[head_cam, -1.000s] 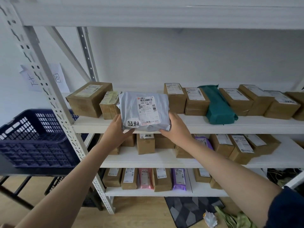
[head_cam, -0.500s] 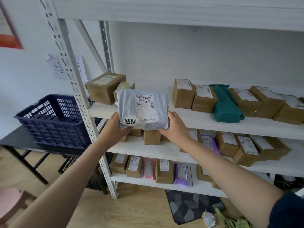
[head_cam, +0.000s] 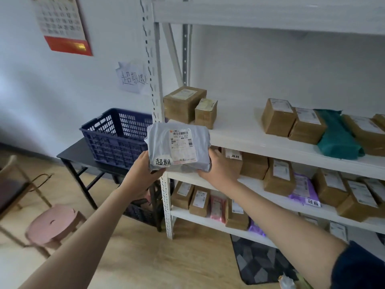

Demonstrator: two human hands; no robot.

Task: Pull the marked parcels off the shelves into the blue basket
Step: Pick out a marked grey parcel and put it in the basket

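A grey plastic mailer parcel (head_cam: pixel 166 142) with a shipping label and a handwritten white tag is held in the air in front of the shelf upright. My left hand (head_cam: pixel 141 174) grips its lower left corner, and my right hand (head_cam: pixel 218 170) holds its lower right edge. The blue basket (head_cam: pixel 116 136) stands on a black table just left of the parcel, partly hidden behind it. Other tagged parcels stay on the middle shelf: a brown box (head_cam: pixel 233 161) by my right hand and a purple mailer (head_cam: pixel 304 190).
White metal shelves (head_cam: pixel 250 134) carry several brown boxes and a green mailer (head_cam: pixel 335 136). A pink stool (head_cam: pixel 52 226) and a chair stand on the wooden floor at left. A second dark crate sits under the black table (head_cam: pixel 77 155). A patterned mat lies below the shelves.
Both hands have carried the grey parcel off the top shelf, leftward and down toward the blue basket. My view has swung left, bringing the table, stool and calendar into sight.
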